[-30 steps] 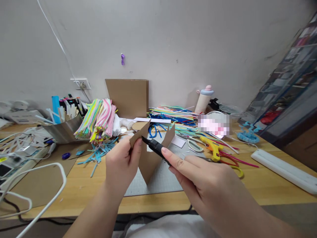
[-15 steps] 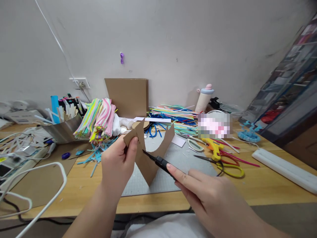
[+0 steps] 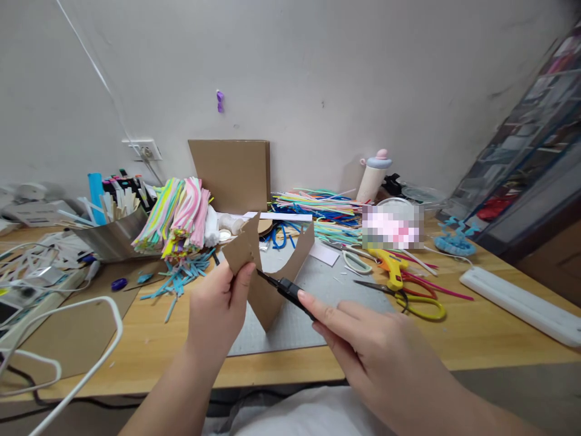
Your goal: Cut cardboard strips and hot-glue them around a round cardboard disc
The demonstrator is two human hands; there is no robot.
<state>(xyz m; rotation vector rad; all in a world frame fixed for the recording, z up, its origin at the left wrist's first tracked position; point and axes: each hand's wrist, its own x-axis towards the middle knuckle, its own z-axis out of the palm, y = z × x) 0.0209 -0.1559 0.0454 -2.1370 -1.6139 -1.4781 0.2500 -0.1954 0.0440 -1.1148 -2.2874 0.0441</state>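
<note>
Knife (image 3: 293, 293) nearer left hand (image 3: 215, 300), blurred box print (image 3: 43, 214)

I see soft, even, rather muted light on the wall (image 3: 290, 72), with a faint shadow left of the bottle (image 3: 371, 181). The shelf (image 3: 521, 142) looks blurred and stretched; a pixelated patch (image 3: 393, 227) hides detail.

Both forearms (image 3: 175, 378) angle inward, left hand (image 3: 216, 309) pinching, right hand (image 3: 370, 345) curled with index finger (image 3: 318, 307) extended.
</note>
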